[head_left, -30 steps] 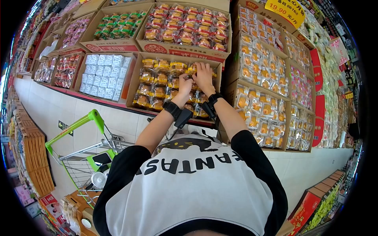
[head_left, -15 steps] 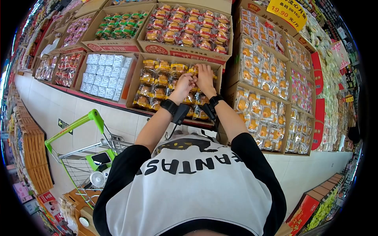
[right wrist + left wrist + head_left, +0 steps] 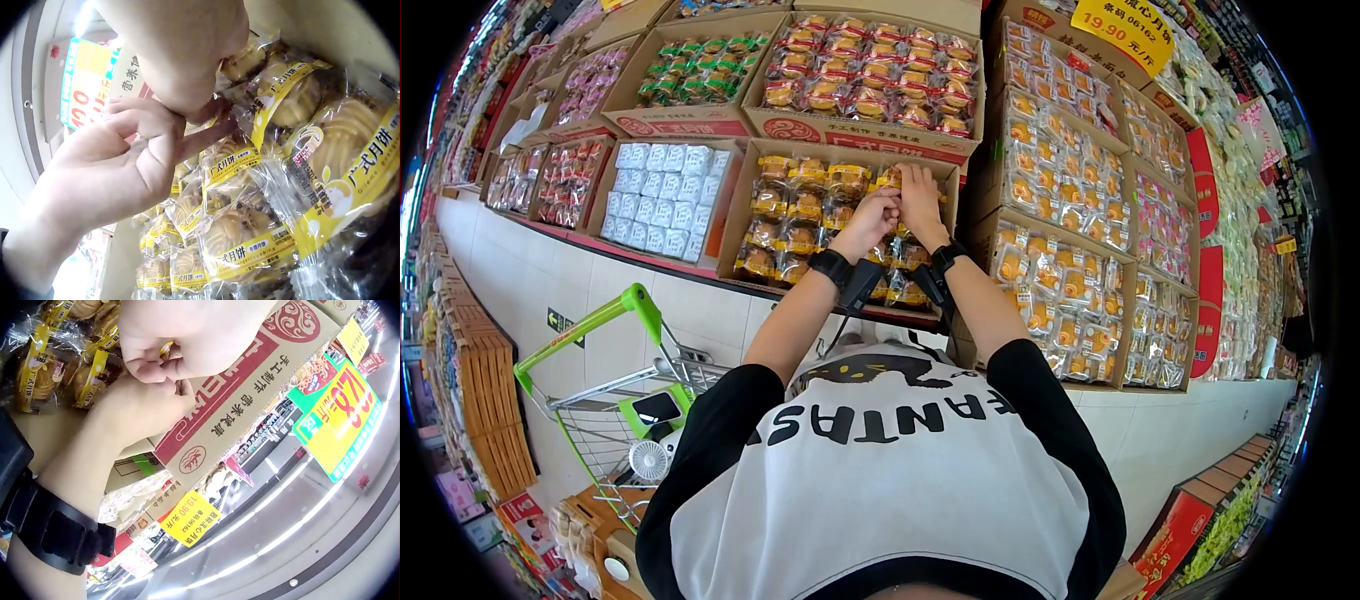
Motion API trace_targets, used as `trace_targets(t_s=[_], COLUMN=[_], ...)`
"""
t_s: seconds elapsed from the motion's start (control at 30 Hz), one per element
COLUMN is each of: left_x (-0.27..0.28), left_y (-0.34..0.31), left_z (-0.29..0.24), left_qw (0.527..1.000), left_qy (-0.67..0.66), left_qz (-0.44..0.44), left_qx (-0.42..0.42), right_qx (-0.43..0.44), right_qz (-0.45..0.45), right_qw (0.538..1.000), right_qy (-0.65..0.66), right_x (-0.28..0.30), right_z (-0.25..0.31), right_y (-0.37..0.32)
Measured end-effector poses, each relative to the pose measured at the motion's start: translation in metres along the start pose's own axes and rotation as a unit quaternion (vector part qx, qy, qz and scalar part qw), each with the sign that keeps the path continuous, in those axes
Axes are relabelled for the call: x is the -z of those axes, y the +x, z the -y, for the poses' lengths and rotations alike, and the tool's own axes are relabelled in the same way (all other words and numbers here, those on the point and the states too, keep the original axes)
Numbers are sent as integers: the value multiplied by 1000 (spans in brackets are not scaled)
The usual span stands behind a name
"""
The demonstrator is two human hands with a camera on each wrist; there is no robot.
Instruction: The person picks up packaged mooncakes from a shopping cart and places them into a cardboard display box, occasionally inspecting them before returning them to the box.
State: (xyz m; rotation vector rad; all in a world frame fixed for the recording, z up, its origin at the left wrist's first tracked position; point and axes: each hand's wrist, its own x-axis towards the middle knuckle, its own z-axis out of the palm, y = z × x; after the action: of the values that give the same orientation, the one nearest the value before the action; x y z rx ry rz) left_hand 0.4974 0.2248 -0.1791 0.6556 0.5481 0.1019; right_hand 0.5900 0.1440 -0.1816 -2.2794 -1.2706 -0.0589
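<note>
An open cardboard box (image 3: 743, 190) on the shelf holds rows of clear-wrapped mooncake packets (image 3: 800, 210) with yellow labels. Both my hands are inside it at the upper right. My left hand (image 3: 878, 212) has its fingers curled and pinches the edge of one packet (image 3: 165, 350). My right hand (image 3: 920, 192) reaches over beside it, and its fingertips meet the left hand's on the same wrapper (image 3: 215, 111). In the right wrist view, more packets (image 3: 312, 156) lie just below the fingers. Each wrist wears a black strap.
More boxes of wrapped cakes surround this one: white packets (image 3: 660, 195) to the left, red ones (image 3: 870, 75) above, orange ones (image 3: 1060, 270) to the right. A yellow price sign (image 3: 1125, 28) hangs top right. A green-handled shopping cart (image 3: 600, 400) stands at my lower left.
My left hand has lifted off the packets and closed up against my right hand, its fingers now curled in a pinch. The right hand has stayed almost in place.
</note>
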Motion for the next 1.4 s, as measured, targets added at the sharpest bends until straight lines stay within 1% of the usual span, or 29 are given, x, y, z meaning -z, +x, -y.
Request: trace_targets(t_s=[0.27,0.33,0.43,0.53,0.67,0.73,0.8,0.83,0.87,0.9,0.93,1.07,1.13,1.17,1.23,1.27,1.33,1.4], left_x=[2,6,6,7,5,5,5,5,5,3,1,-5,-7,-9,-18,-19,-17,-16], left_y=[0,3,5,5,2,2,1,0,-1,-4,-8,-11,-12,-12,-17,-19,-18,-16], left_z=[6,10,14,18,18,17,15,14,12,9,6,0,-1,-1,-4,-5,-8,-8], left_qw=[997,994,991,989,990,993,995,996,996,999,1000,1000,1000,1000,997,997,993,993], left_qy=[-73,-95,-123,-139,-134,-112,-98,-86,-86,-51,-17,2,17,18,54,54,102,105], left_qz=[14,46,38,37,15,5,2,0,0,3,6,5,-1,0,-41,-41,-24,-22], left_qx=[-10,-18,-22,-32,-32,-38,-34,-30,-30,-19,-6,15,20,20,22,22,50,51], right_qx=[10,12,13,28,46,51,27,28,2,-24,-42,-41,-76,-77,-71,-71,-88,-89], right_qz=[-2,0,9,-9,-10,-7,-56,-56,-79,-100,-89,-81,-22,-22,7,7,21,30], right_qw=[1000,1000,1000,999,999,999,998,998,997,994,995,996,997,997,996,996,994,994], right_qy=[-8,-16,-26,-26,-14,2,13,13,22,31,25,-11,-15,-15,-55,-55,-66,-56], right_x=[-2,0,-1,-5,-3,6,17,21,24,27,28,17,13,12,11,10,11,10], right_z=[-1,1,0,-3,-5,0,5,6,6,6,5,-6,-3,-1,3,5,9,9], right_y=[0,1,1,1,-2,-3,-7,-9,-11,-14,-17,-26,-28,-29,-34,-35,-37,-39])
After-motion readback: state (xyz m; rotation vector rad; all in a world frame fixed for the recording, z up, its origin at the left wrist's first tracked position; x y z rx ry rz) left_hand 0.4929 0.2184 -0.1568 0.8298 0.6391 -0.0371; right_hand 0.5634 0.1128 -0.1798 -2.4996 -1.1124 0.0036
